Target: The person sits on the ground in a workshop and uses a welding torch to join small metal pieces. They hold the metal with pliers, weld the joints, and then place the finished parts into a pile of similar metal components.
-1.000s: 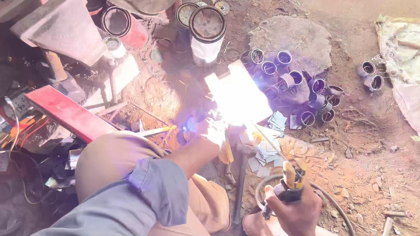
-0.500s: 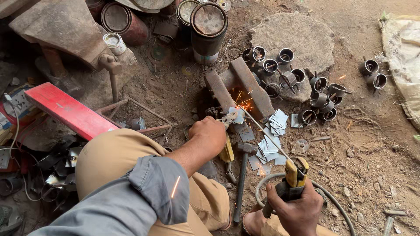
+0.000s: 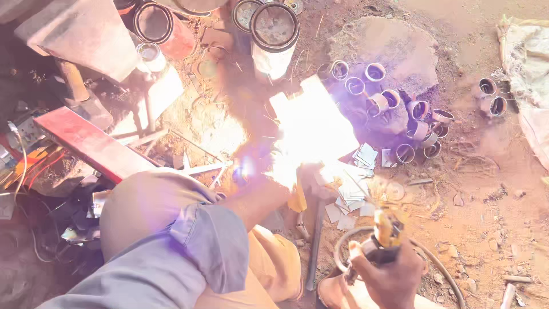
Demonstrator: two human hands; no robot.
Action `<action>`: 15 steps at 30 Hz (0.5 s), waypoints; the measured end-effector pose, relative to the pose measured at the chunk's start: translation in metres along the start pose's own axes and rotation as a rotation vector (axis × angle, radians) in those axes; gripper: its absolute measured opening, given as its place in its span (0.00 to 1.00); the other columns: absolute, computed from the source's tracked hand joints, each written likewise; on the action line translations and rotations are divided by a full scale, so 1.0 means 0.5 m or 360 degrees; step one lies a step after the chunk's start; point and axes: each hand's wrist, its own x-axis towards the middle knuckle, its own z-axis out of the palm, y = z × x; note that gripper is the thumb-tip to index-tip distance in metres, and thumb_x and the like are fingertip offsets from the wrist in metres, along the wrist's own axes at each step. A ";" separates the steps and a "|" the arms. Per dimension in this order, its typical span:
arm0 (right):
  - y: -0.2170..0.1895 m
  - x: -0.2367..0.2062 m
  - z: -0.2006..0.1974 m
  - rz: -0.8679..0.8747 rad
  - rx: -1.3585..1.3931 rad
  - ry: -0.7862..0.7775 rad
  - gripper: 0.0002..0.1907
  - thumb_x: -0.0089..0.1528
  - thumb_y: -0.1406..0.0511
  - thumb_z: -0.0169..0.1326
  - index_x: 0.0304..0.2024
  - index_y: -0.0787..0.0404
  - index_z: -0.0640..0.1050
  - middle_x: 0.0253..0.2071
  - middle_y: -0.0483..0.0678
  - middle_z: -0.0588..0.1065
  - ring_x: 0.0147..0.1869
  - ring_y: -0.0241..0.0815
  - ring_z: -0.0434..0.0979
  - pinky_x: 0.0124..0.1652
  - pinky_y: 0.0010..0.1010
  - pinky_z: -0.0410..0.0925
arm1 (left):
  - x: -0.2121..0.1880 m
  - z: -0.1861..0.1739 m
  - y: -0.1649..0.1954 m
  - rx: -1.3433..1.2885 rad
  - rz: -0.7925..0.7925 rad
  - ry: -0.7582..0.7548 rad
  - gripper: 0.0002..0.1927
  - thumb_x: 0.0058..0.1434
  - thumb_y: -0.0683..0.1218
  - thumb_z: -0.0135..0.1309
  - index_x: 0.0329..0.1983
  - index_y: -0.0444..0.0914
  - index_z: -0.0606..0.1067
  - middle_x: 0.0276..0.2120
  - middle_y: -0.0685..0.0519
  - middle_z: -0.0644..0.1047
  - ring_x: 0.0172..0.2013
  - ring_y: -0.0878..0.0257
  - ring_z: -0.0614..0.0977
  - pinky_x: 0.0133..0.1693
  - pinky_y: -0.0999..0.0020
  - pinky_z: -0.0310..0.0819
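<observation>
Two bare hands work close to a blinding welding arc (image 3: 311, 134) that whites out the middle of the ground, and neither wears a glove. The right hand (image 3: 389, 277) is closed around a yellow electrode holder (image 3: 386, 232), its cable (image 3: 343, 252) looping over the dirt beside it. The left hand (image 3: 274, 183) reaches to the very edge of the glare, just beside the metal workpiece; the flare hides its fingers, so I cannot tell whether it grips or only steadies. Spatter could burn that hand or the rolled blue sleeve (image 3: 209, 246), being so near. The short pipe sections (image 3: 394, 106) heaped by the flat rock (image 3: 394, 46) and the small cut plates (image 3: 357, 183) lie near enough to catch sparks. The cable loop, lying near the knee, could snag and jerk the rod off its seam.
</observation>
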 end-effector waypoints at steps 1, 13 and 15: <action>0.004 0.002 -0.002 0.0001 -0.0009 -0.0017 0.21 0.47 0.62 0.69 0.36 0.64 0.75 0.20 0.45 0.79 0.22 0.37 0.82 0.28 0.28 0.76 | 0.001 0.002 0.000 -0.0003 0.0005 0.0002 0.19 0.68 0.48 0.50 0.59 0.38 0.76 0.61 0.42 0.72 0.57 0.45 0.79 0.49 0.50 0.81; 0.000 0.004 -0.001 0.0112 0.0074 -0.0128 0.18 0.52 0.61 0.67 0.34 0.64 0.74 0.18 0.47 0.79 0.21 0.39 0.84 0.26 0.32 0.80 | 0.007 0.005 -0.013 0.0009 -0.0021 0.0010 0.18 0.69 0.48 0.50 0.59 0.37 0.76 0.60 0.42 0.73 0.56 0.45 0.80 0.48 0.50 0.82; -0.001 0.007 0.000 0.0095 -0.0066 -0.0125 0.18 0.51 0.62 0.68 0.34 0.64 0.74 0.18 0.47 0.79 0.21 0.39 0.84 0.26 0.32 0.79 | 0.004 0.000 -0.012 0.0012 -0.0020 -0.0001 0.18 0.69 0.48 0.50 0.59 0.38 0.76 0.60 0.43 0.72 0.57 0.46 0.79 0.49 0.51 0.81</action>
